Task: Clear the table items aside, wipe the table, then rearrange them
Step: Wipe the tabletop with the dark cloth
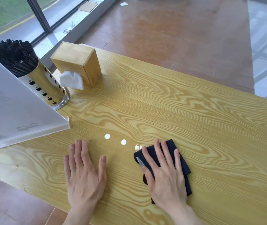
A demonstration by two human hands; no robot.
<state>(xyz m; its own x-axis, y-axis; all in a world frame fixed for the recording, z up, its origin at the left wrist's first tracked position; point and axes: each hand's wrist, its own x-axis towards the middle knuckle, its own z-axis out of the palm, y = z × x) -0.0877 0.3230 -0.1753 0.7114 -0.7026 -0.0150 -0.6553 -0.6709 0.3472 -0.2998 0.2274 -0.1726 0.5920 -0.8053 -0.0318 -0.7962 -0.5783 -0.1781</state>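
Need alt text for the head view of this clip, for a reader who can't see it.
A person's right hand presses a dark cloth flat on a yellow wood-grain table, left hand resting palm-down beside it. At the table's far left stand a white sign, a metal holder of black chopsticks and a wooden tissue box.

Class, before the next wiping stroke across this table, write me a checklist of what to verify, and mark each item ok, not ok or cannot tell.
1. Dark cloth flat under the right hand: ok.
2. Left hand flat on the table, steadying: ok.
3. Chopstick holder, wooden tissue box and white sign stand moved to the left end: ok.
4. Path to the right free of items: ok.
5. Cloth damp: cannot tell.
6. Table surface already clean: cannot tell.
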